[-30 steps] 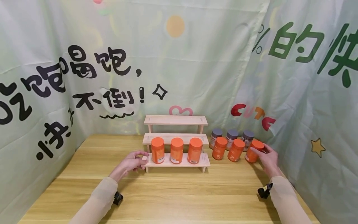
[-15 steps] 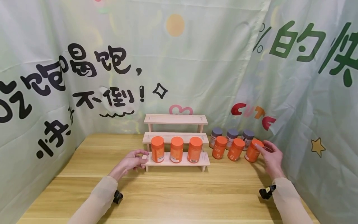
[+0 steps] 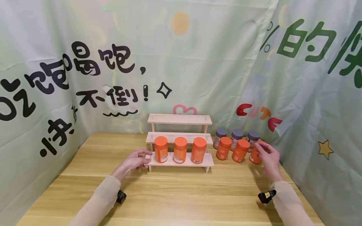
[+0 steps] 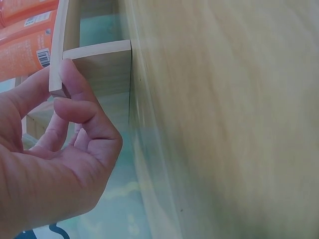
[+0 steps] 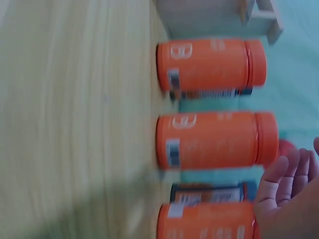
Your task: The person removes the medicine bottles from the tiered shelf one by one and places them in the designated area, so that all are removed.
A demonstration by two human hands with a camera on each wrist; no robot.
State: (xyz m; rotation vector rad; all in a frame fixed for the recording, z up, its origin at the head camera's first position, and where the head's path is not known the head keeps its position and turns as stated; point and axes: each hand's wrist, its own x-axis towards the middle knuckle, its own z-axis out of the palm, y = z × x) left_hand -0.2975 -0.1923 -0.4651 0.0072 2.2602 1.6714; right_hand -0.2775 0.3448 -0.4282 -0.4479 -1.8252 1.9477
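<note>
Right hand [image 3: 270, 160] shifted left above wooden table [image 3: 192, 194], curtains [image 3: 209, 62] behind.

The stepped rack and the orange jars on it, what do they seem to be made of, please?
The stepped rack looks like matte wood, given its faintly grained boards; the orange jars are probably satin plastic, given their evenly coloured lids.

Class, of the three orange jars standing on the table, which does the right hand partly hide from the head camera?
The rightmost orange jar, farthest from the shelf: the right hand covers part of it; the other two show whole.
</note>
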